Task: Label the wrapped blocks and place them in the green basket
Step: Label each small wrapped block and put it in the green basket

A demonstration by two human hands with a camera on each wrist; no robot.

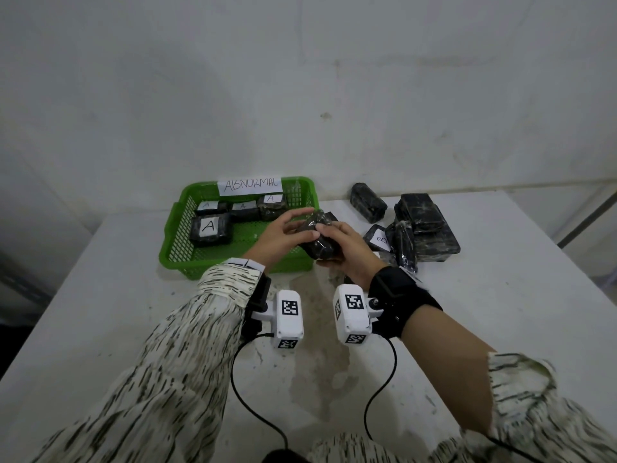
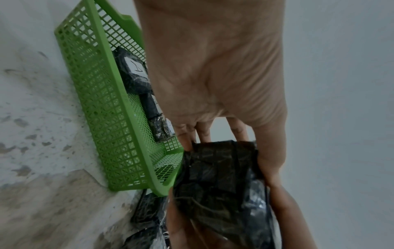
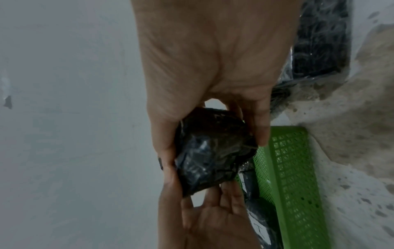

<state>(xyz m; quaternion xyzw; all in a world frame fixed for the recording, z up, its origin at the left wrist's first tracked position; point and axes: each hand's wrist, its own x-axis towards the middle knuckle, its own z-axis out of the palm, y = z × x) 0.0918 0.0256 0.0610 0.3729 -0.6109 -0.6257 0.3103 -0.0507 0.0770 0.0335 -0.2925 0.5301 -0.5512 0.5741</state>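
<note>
Two patterned sleeves fill the bottom of the head view, each wrist carrying a white camera block (image 1: 289, 318) printed with black square codes. Just above the frame's centre, the right hand (image 1: 347, 247) has its grip wrapped around a wrapped block (image 1: 320, 238), thumb on top and fingers beneath. The left hand (image 1: 283, 230) touches the block's near face with thumb and extended fingers, its grip loose and fairly wide.

The block is dark, nearly black, bound in crinkled glossy film; no label shows on its visible faces. It is held above the desk (image 1: 500, 329), beside the right wall of the green basket (image 1: 173, 248).

A paper sign on the basket's far rim reads "ABNORMAL" (image 1: 250, 186). Inside, toward the upper left of centre, lie four dark wrapped blocks, each with a white label marked "A" (image 1: 209, 225).

At centre right of the frame sits a pile of unlabelled wrapped blocks (image 1: 424, 225), and by it one bearing a label "B" (image 1: 381, 238).
</note>
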